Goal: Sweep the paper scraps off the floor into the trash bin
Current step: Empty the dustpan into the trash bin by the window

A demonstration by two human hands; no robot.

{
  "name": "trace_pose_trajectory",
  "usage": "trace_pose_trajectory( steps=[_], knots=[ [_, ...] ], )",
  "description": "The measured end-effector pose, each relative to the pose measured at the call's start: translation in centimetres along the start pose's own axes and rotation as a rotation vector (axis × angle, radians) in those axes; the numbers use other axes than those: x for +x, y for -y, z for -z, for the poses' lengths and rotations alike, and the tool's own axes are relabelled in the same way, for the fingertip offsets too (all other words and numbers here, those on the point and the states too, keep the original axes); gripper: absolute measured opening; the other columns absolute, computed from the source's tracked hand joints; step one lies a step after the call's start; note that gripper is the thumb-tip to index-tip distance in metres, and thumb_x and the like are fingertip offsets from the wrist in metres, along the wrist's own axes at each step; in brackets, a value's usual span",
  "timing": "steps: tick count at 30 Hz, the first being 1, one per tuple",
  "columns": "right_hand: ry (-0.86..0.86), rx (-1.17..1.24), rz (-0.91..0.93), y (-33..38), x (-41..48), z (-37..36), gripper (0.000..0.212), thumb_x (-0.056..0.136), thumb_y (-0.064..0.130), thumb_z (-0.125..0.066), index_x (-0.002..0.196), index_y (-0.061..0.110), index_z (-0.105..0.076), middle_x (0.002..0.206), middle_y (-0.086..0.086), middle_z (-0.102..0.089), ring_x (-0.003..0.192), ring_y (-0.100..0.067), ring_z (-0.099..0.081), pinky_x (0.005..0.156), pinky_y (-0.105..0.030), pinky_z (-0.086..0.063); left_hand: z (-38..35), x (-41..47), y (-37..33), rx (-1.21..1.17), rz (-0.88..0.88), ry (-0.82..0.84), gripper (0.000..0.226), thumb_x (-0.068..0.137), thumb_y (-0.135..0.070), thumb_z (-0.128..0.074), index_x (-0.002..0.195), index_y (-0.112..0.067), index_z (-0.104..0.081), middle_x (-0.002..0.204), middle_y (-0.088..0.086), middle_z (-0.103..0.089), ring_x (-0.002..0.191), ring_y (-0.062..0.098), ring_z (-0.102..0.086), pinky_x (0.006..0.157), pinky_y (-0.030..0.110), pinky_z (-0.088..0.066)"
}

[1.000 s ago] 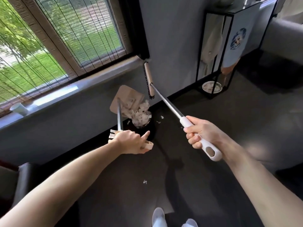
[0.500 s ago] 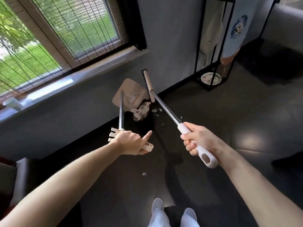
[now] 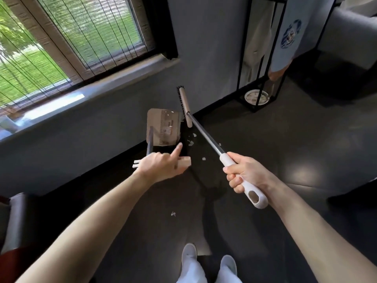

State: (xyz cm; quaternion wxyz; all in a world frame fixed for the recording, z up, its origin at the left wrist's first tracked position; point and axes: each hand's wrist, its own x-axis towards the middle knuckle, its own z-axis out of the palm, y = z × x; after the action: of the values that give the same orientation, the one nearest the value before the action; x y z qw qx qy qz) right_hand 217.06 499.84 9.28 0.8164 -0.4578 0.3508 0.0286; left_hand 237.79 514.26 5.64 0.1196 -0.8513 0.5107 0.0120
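Most of the view is dark glossy floor [image 3: 295, 144], met at the top by a grey wall [image 3: 81, 139] with a wide window [image 3: 81, 37] behind slatted blinds on the left. A black metal rack [image 3: 253, 110] stands against the wall on the right. Both bare forearms reach in from the lower corners. The broom [image 3: 206, 136] runs up and left from the right hand to the foot of the wall. Its beige head [image 3: 185, 107] is just beside the right edge of the dustpan [image 3: 163, 127], dark bristles facing left. The dustpan is tipped up so its flat face shows, and its thin shaft leads down to the left hand. Under the pan all is black, and the trash bin cannot be told from the floor. The right hand [image 3: 244, 172] is wrapped tight round the broom's white grip. The left hand [image 3: 157, 166] clasps the dustpan's handle, index finger stuck out straight. Two white shoes [image 3: 189, 254] show at the bottom edge, and a round plate [image 3: 255, 97] sits on the rack's base. Several paper scraps [image 3: 203, 158] lie on the floor around the broom shaft, with one more [image 3: 173, 214] nearer the feet.
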Motion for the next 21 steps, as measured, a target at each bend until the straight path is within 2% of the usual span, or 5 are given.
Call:
trace_pose_trajectory(
  steps=[5,8,11,15,21],
  knots=[
    [0.014,0.002,0.017,0.0,-1.3,0.2,0.021,0.095,-0.005,-0.043,0.088,0.014,-0.043,0.062,-0.002,-0.035,0.035,-0.003,-0.033,0.030,-0.015,-0.029,7.5,-2.1,2.8,-0.393,0.306,-0.290,0.073,0.090,-0.056,-0.048,0.151,-0.036,-0.013,0.098,0.018,-0.068,0.087,0.039,-0.066,0.071,0.045,-0.055],
    [0.014,0.001,0.021,-0.1,-2.1,0.6,0.026,0.095,-0.005,-0.043,0.084,0.018,-0.043,0.063,-0.003,-0.035,0.035,-0.003,-0.034,0.030,-0.015,-0.030,10.9,-4.3,5.7,-0.899,0.445,-0.580,0.068,0.092,-0.049,-0.054,0.149,-0.042,-0.018,0.092,0.001,-0.063,0.071,0.014,-0.063,0.059,0.034,-0.054],
    [0.002,0.003,0.009,-0.8,-2.8,0.7,0.028,0.095,-0.004,-0.044,0.091,0.023,-0.044,0.063,-0.003,-0.037,0.034,-0.002,-0.036,0.030,-0.014,-0.031,11.5,-6.8,7.4,-1.078,0.455,-0.755,0.073,0.090,-0.031,-0.064,0.147,-0.046,-0.021,0.138,0.007,-0.052,0.090,0.005,-0.062,0.066,0.018,-0.051],
    [-0.008,0.010,-0.013,-2.1,-3.5,0.9,0.023,0.095,-0.005,-0.043,0.095,0.018,-0.047,0.062,-0.002,-0.036,0.034,-0.002,-0.035,0.029,-0.014,-0.030,6.7,-8.9,6.5,-1.077,0.480,-0.633,0.070,0.086,-0.006,-0.066,0.143,-0.037,-0.039,0.144,-0.001,-0.046,0.119,-0.005,-0.043,0.078,-0.008,-0.033],
    [-0.073,-0.049,-0.096,-5.3,-3.6,2.2,0.025,0.096,-0.005,-0.041,0.086,0.017,-0.042,0.060,-0.002,-0.034,0.032,-0.002,-0.033,0.030,-0.013,-0.027,-2.3,-9.6,1.6,-1.180,0.609,-0.376,0.063,0.092,-0.002,-0.053,0.140,-0.042,-0.043,0.136,-0.003,-0.055,0.115,0.021,-0.060,0.055,0.010,-0.048]
  ],
)
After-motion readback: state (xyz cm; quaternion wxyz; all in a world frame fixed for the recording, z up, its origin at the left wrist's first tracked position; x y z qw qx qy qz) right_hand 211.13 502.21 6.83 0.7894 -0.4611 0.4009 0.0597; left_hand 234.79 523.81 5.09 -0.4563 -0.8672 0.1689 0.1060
